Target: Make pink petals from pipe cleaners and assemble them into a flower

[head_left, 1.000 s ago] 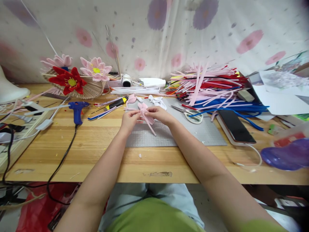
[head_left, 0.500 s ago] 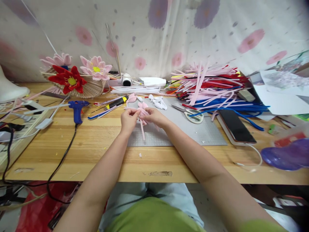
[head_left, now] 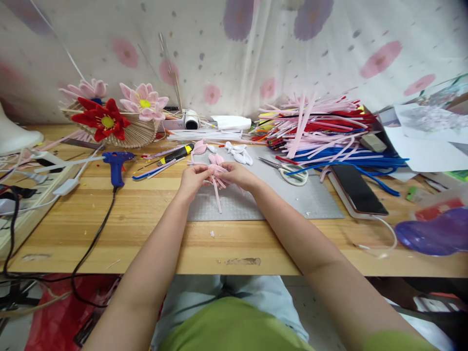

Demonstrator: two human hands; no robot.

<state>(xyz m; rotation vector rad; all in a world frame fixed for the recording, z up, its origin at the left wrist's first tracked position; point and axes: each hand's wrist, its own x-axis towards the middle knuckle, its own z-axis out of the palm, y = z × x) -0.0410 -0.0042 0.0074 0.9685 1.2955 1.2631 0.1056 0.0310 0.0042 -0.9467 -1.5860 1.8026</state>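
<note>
Between my two hands is a fuzzy pink pipe-cleaner flower (head_left: 216, 170), its petals pointing away from me and loose stem ends trailing down toward me. My left hand (head_left: 194, 179) pinches its left side with thumb and forefinger. On the other side, my right hand (head_left: 238, 175) has its fingers closed on the same flower. The flower is held over a grey cutting mat (head_left: 234, 212). Just behind it lie a pink petal piece (head_left: 200, 147) and several white petal pieces (head_left: 239, 153). White-handled scissors (head_left: 292, 174) rest on the mat to the right.
A blue glue gun (head_left: 117, 165) stands at left with its black cord. A yellow-black utility knife (head_left: 177, 154) lies beside the mat. Finished flowers (head_left: 107, 121) are at back left. Piled pipe cleaners (head_left: 318, 122) and a phone (head_left: 358, 190) are at right.
My left hand has shifted slightly left and outward, and the flower's stem ends have swung a little and spread more into view. Both hands keep hold of it.
</note>
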